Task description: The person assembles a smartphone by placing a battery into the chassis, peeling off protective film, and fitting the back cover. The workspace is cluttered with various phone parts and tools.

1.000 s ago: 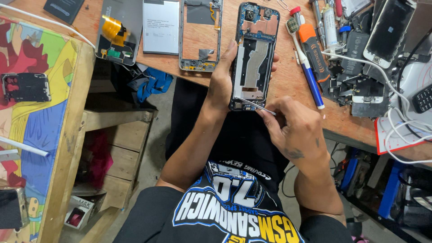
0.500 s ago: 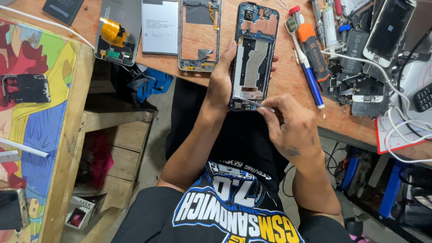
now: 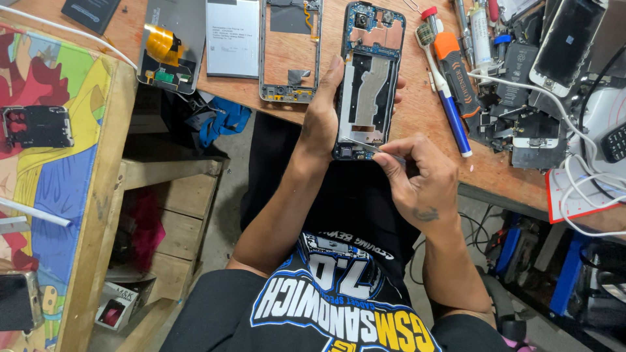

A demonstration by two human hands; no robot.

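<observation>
Over phone frame (image 3: pixel 368 78), pinching right hand (image 3: pixel 417 179)

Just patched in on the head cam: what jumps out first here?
An opened phone at the wooden bench's edge, gripped by the left hand. The right hand pokes thin tweezers into its lower end. Right of them lie a blue-and-white tool and heaped phone parts.

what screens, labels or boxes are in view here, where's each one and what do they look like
Phone with dark screen: upper right of the bench, slim rectangle, black glass, pale edge.
Display panel: upper left, face down, grey rectangle with an orange flex ribbon.
Grey plate: right of that panel, pale rectangle with small print near its top.
Small box: on the floor at lower left, white with a pink and black picture.
Red-edged sheet: right bench edge, white under cables.
</observation>
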